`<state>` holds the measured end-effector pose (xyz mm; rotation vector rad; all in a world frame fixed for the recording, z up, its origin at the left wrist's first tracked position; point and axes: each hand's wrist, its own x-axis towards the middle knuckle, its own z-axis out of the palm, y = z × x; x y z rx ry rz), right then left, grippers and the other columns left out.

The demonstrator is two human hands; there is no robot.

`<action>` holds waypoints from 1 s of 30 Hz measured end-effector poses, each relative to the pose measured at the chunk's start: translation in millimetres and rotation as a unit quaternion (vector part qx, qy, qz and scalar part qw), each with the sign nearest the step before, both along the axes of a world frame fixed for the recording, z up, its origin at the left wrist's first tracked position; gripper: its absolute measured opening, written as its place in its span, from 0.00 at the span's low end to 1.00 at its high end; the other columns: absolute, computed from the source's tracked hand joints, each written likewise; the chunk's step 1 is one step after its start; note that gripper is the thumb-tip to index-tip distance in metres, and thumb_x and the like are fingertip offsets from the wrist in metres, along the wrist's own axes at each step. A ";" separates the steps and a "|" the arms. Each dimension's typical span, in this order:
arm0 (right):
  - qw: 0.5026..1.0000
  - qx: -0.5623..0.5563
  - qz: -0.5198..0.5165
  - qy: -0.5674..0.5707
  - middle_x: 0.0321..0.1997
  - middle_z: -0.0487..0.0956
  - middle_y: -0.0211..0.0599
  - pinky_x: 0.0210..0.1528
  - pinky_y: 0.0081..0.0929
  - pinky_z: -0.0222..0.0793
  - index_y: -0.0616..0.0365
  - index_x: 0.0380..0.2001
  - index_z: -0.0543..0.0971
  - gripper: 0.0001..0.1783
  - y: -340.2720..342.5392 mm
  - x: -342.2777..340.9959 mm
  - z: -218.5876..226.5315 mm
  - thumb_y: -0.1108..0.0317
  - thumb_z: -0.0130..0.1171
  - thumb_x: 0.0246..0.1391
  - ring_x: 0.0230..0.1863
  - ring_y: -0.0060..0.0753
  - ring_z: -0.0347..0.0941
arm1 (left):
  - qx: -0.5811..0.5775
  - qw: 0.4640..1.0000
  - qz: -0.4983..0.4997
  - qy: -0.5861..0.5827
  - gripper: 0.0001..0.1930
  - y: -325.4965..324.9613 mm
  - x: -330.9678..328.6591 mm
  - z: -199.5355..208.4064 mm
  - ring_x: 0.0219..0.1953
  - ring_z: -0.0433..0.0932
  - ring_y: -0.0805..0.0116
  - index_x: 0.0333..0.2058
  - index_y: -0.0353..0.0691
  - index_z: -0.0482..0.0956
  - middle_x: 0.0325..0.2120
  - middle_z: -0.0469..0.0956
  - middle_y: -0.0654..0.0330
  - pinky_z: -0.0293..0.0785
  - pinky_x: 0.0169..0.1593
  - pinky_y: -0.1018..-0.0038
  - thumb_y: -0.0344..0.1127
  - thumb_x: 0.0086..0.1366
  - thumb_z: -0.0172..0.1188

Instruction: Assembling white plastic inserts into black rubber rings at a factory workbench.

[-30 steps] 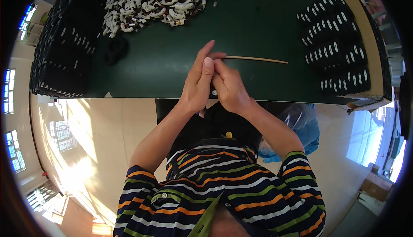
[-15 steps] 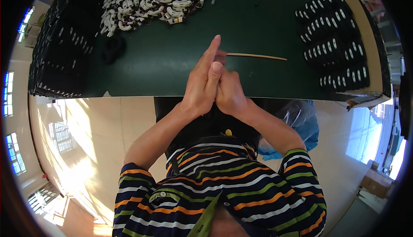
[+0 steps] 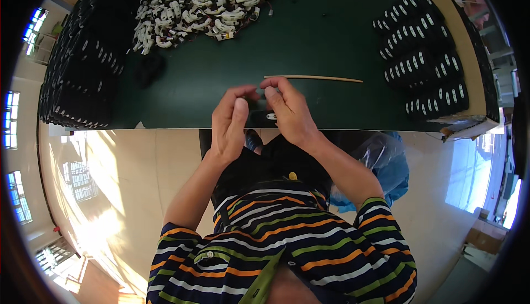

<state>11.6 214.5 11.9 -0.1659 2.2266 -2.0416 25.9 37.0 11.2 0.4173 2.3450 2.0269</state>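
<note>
My left hand (image 3: 231, 122) is over the table's near edge, its thumb and fingers apart, and it holds nothing I can see. Facing it, my right hand (image 3: 292, 111) has its thumb and forefinger curved, with a gap between the two hands. Below and between them is a small black piece with a white oval insert (image 3: 271, 116), partly hidden by my right hand. It seems to lie on the table rather than in a grip. Just beyond my right fingertips, a thin wooden stick (image 3: 314, 78) lies crosswise on the dark green table (image 3: 326, 44).
White curved parts with wires (image 3: 204, 6) are heaped at the far left. Tall stacks of black pieces (image 3: 77, 83) line the left edge. More black pieces with white inserts (image 3: 425, 56) stand by a cardboard box wall (image 3: 464, 44) at right. A blue plastic bag (image 3: 381, 166) sits below the table.
My hands were pressed together and have come apart, the left one moving left and nearer. The black piece with the white insert has come into sight between them.
</note>
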 end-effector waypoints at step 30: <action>0.959 0.160 0.056 0.225 0.31 0.80 0.37 0.39 0.30 0.73 0.62 0.47 0.85 0.17 56.8 14.4 18.2 0.69 0.73 0.55 0.36 0.34 0.76 | 0.062 0.998 0.004 -0.030 0.13 13.9 11.9 -15.7 0.50 0.79 0.67 0.51 0.31 0.80 0.48 0.81 0.55 0.74 0.58 0.71 0.27 0.71 0.65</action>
